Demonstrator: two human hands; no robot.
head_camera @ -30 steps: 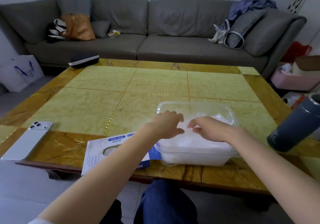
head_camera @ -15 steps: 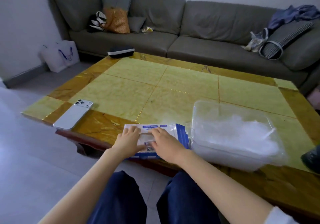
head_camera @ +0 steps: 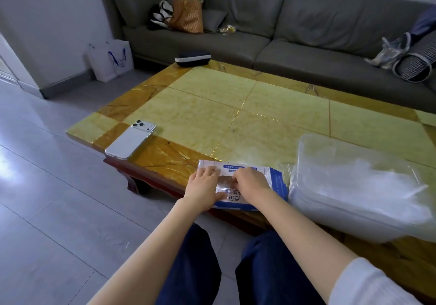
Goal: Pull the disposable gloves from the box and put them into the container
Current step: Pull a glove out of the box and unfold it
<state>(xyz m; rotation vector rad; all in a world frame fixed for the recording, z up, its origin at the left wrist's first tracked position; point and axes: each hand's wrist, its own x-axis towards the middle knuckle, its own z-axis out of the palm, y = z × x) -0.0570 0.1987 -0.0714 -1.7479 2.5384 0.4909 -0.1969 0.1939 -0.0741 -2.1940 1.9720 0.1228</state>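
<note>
The flat white and blue glove box lies at the table's near edge, its oval opening facing up. My left hand rests flat on the box's left part and holds it down. My right hand sits over the opening with its fingertips curled in, pinching the thin clear gloves there. Right of the box stands the clear plastic container, touching it or nearly so. A heap of crumpled clear gloves lies inside it.
A white phone lies face down at the table's left corner. A dark case sits at the far edge. Behind the yellow and brown table runs a grey sofa with bags; a white bag stands on the floor.
Both hands left the container and came to the glove box at the near edge. My view swung left. Over the last half second the right fingertips curled into the opening.
</note>
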